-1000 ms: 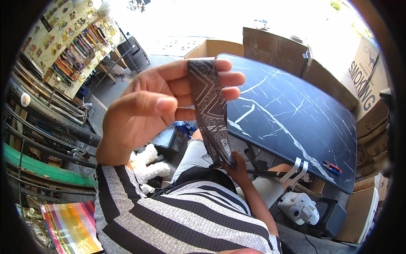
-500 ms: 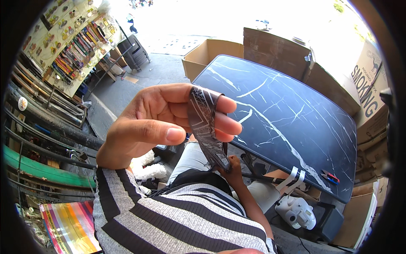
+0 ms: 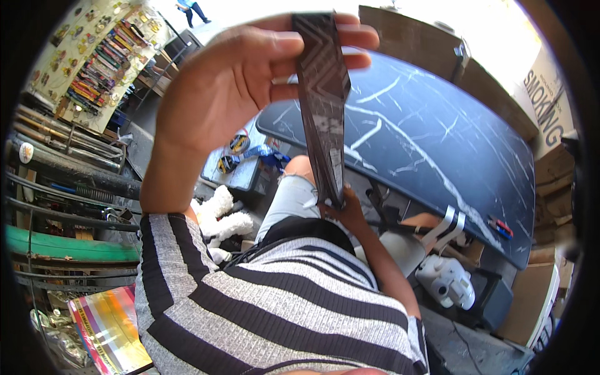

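Near the table (image 3: 431, 134), the left hand (image 3: 228, 84), fingers spread, bears 1 patterned strap (image 3: 322, 94) whose lower end the right hand (image 3: 350, 210) pinches.

large dark capitals readable on carton (image 3: 542, 106) right of marbled table (image 3: 437, 137), smaller print beside them. striped bright package (image 3: 115, 331) well left of table: lettering on its edge, blurred. round white label (image 3: 25, 152) on black tube (image 3: 75, 172), left of table: too small.

A patterned strip (image 3: 323, 81) runs from the left hand (image 3: 209, 94) (across its fingers) to the right hand (image 3: 347, 211); the marbled table (image 3: 431, 125) carries 2 white bands (image 3: 439, 226).
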Available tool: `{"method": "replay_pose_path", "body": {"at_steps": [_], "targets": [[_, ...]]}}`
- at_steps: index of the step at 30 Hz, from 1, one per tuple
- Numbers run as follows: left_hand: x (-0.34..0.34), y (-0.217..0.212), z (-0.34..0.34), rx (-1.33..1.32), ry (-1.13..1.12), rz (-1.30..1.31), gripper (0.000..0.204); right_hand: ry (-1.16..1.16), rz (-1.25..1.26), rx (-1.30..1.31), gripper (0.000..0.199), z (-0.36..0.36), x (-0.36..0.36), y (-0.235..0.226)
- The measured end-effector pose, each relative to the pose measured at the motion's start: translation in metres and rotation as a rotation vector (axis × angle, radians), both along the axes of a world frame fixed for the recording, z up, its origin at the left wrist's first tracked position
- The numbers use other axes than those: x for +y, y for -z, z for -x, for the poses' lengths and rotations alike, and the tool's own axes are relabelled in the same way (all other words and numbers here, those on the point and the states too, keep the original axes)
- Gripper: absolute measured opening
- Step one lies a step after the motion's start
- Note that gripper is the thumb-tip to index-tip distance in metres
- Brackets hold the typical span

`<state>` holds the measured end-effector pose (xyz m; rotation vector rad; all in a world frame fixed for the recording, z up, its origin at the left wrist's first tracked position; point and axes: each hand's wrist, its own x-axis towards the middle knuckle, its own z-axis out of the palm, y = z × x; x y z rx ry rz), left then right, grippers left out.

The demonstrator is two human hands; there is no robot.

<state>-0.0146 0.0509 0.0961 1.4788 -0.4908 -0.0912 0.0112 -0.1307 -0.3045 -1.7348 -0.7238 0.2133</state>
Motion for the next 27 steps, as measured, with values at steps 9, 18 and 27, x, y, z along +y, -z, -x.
{"method": "replay_pose_path", "body": {"at_steps": [9, 18, 27], "targets": [[0.025, -0.012, 0.005, -0.144, -0.099, 0.015, 0.069, -0.204, 0.065, 0.189, 0.033, -0.018, -0.016, -0.043], [0.057, -0.033, -0.008, 0.181, 0.476, 0.480, 0.064, -0.213, -0.136, 0.461, 0.032, -0.026, -0.028, -0.066], [0.051, -0.038, 0.008, -0.088, 0.145, 0.255, 0.065, -0.234, -0.279, 0.490, 0.034, -0.030, -0.028, -0.066]]}}
